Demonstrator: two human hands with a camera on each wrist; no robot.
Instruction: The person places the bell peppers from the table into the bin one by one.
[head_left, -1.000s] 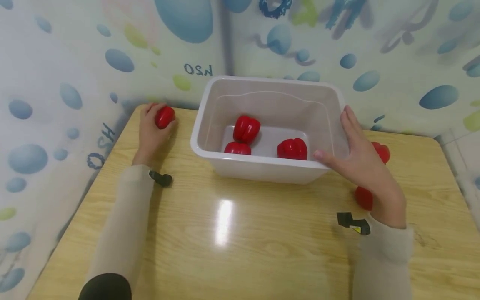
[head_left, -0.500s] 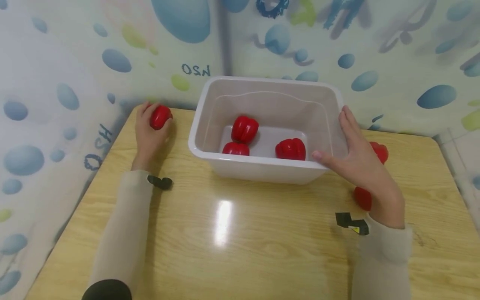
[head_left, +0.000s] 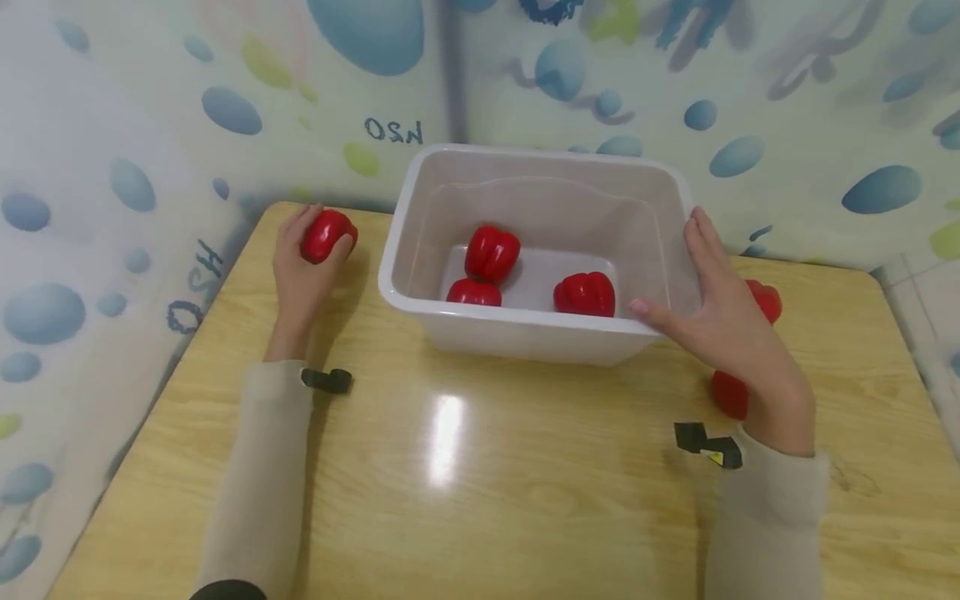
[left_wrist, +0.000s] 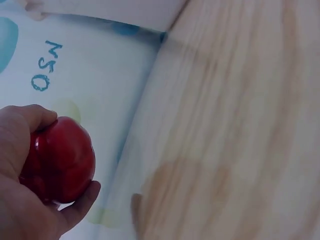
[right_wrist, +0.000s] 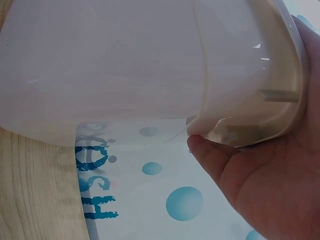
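My left hand [head_left: 300,258] holds a red bell pepper [head_left: 328,236] over the table's back left corner. In the left wrist view the thumb and fingers pinch this glossy pepper [left_wrist: 65,157] from both sides. A white plastic bin [head_left: 525,333] stands at the back middle with 3 red bell peppers inside: one at the back left [head_left: 492,253], one partly hidden by the front wall [head_left: 475,292], one at the right [head_left: 585,294]. My right hand [head_left: 720,317] grips the bin's right end, thumb over the front rim; the right wrist view shows the hand [right_wrist: 270,175] round the rim.
Two more red peppers lie right of the bin, one behind my right hand [head_left: 765,302] and one beside its wrist [head_left: 729,394], both partly covered. The wooden table [head_left: 525,483] ends against patterned walls [head_left: 637,75] at the back and left.
My left hand has picked the pepper up slightly; it looks larger and nearer the camera than before. The right hand and bin stay in place. The head view has shifted a little.
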